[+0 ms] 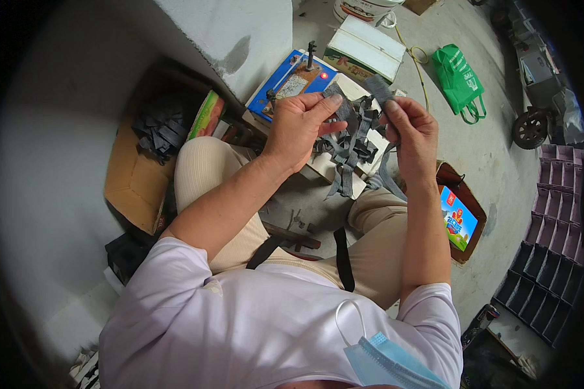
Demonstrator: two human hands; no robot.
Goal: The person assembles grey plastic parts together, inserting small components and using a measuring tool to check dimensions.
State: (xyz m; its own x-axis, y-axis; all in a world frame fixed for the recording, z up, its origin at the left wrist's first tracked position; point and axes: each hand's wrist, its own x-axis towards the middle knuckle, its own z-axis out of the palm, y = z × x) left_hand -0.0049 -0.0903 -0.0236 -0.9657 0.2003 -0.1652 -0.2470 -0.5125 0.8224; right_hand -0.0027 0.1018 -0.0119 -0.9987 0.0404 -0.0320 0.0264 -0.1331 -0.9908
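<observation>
My left hand (297, 129) is closed, thumb against fingers, on a dark grey fabric strip (346, 111). My right hand (412, 133) pinches another grey strip (377, 88), its end standing up above the thumb. Between and below both hands, a tangled pile of grey strips (350, 152) covers part of a white work surface (359, 188). Whether the held strips join the pile is hidden. Just beyond my left hand is a blue machine (280, 78) with a worn metal top, an upright post and a lit red lamp.
A cardboard box (130, 172) with dark strips (162, 126) stands by my left knee. Beyond the machine are a white-and-green carton (366, 47) and a white bucket (363, 9). To the right are a green bag (457, 78), a printed box (457, 217), a wheel (530, 128) and compartment racks (555, 214).
</observation>
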